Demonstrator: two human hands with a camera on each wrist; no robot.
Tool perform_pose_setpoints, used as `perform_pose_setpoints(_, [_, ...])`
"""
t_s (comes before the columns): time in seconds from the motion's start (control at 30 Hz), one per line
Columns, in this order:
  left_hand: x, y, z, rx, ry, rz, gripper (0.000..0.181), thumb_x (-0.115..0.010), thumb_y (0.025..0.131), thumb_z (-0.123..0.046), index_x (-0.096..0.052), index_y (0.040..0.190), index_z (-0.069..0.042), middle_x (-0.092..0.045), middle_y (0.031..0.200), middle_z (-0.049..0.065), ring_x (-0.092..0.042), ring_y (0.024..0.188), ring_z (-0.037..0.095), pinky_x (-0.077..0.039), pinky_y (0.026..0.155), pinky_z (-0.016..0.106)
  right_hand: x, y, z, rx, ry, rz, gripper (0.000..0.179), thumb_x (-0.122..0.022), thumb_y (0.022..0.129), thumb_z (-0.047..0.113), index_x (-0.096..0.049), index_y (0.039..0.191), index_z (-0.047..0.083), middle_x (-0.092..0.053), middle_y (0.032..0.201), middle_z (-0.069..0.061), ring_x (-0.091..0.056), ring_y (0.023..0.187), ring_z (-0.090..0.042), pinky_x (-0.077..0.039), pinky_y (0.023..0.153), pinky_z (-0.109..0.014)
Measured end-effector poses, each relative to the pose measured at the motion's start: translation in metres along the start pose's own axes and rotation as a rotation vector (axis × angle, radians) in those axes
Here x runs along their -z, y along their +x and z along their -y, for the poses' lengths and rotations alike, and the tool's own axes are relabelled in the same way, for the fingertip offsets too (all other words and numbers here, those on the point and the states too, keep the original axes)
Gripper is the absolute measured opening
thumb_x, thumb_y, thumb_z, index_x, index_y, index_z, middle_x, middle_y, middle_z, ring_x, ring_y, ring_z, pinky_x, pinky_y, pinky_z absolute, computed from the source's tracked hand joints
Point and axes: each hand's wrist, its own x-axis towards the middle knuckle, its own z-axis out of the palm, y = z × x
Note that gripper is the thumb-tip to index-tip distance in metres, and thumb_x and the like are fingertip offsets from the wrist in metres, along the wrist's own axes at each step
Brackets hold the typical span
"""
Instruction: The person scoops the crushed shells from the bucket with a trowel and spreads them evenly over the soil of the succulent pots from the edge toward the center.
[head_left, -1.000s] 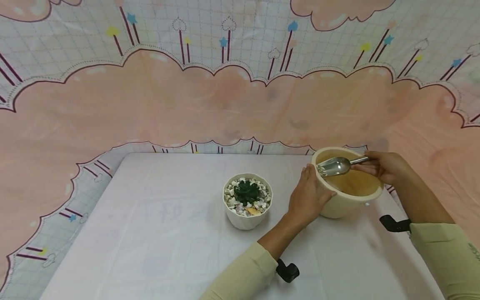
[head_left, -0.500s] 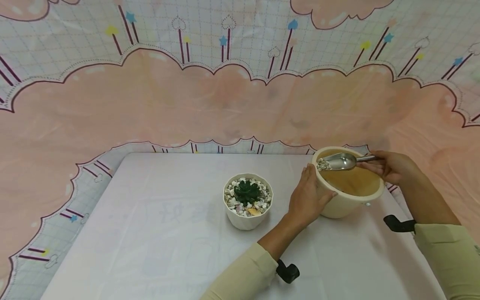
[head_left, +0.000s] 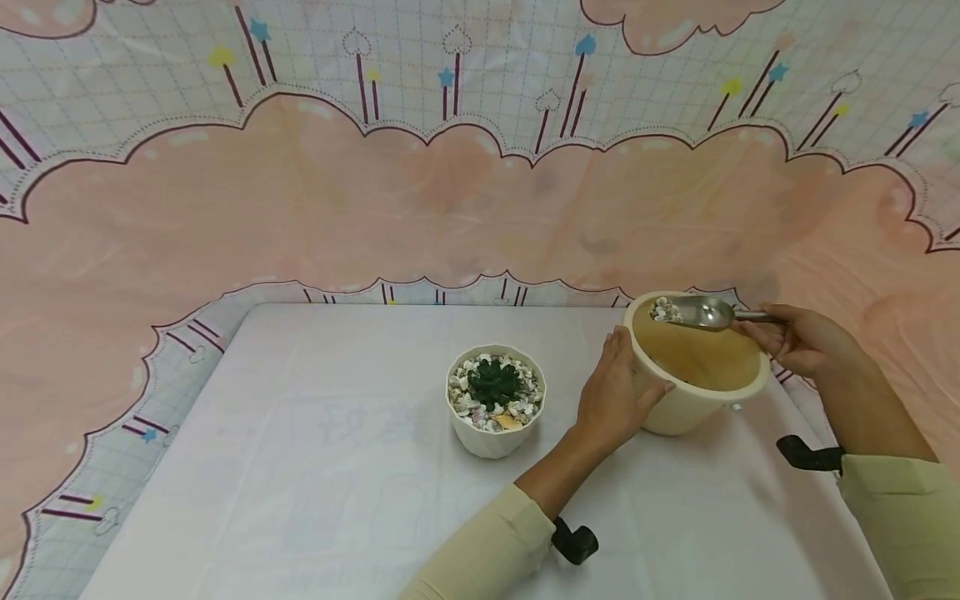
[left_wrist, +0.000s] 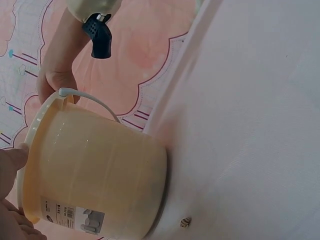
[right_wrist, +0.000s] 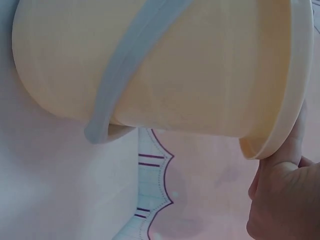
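A cream bucket [head_left: 686,410] stands at the right of the white table. My left hand [head_left: 613,398] grips it at the left side of its rim, thumb toward the front. My right hand [head_left: 810,340] holds a metal scoop [head_left: 712,313] by its handle over the bucket's mouth. Small pale stones [head_left: 664,310] lie in the tip of the scoop. In the left wrist view the bucket [left_wrist: 105,165] shows a label and a grey handle. The right wrist view has the right hand [right_wrist: 285,195] at the rim; the scoop is hidden there.
Left of the bucket stands a white pot [head_left: 491,442] with a green succulent [head_left: 493,382] among pale stones and shells. On the table [head_left: 300,467], a small striped object [left_wrist: 185,222] lies near the bucket's base. A patterned cloth [head_left: 412,200] hangs behind.
The scoop has risen slightly and moved right and back above the bucket, the right hand with it. Stones now show more clearly in its tip. The left hand has stayed in place.
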Motion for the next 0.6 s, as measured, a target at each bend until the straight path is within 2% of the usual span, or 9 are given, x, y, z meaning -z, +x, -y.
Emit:
perform_pose_setpoints(0.17, [0.0,0.0,0.0,0.0,-0.001,0.001,0.096,-0.08,0.096,-0.039,-0.025,0.166,-0.002,-0.03,0.17,0.012,-0.026,0.156,0.02,-0.031,0.12,0.032,0.005,0.002,0.001,-0.01,0.085,0.054,0.037,-0.041,0.113,0.009,-0.068,0.098,-0.012,-0.068,0.098,-0.039,-0.074,0.092,-0.05,-0.057,0.094,-0.035])
perform_pose_setpoints(0.33, [0.001,0.0,-0.001,0.001,0.005,0.003,0.096,-0.08,0.095,-0.038,-0.025,0.166,-0.002,-0.03,0.17,0.012,-0.026,0.156,0.02,-0.032,0.12,0.032,0.006,0.002,0.0,-0.01,0.097,0.07,0.037,-0.041,0.114,0.009,-0.067,0.098,-0.013,-0.069,0.099,-0.039,-0.073,0.093,-0.051,-0.057,0.094,-0.035])
perform_pose_setpoints(0.6, [0.005,-0.003,-0.001,-0.013,-0.018,-0.012,0.097,-0.082,0.094,-0.037,-0.024,0.167,-0.009,-0.033,0.168,0.014,-0.03,0.155,0.029,-0.041,0.116,0.043,-0.013,-0.002,-0.001,-0.012,0.086,0.058,0.037,-0.042,0.113,0.011,-0.066,0.097,-0.012,-0.07,0.099,-0.038,-0.074,0.092,-0.05,-0.057,0.093,-0.037])
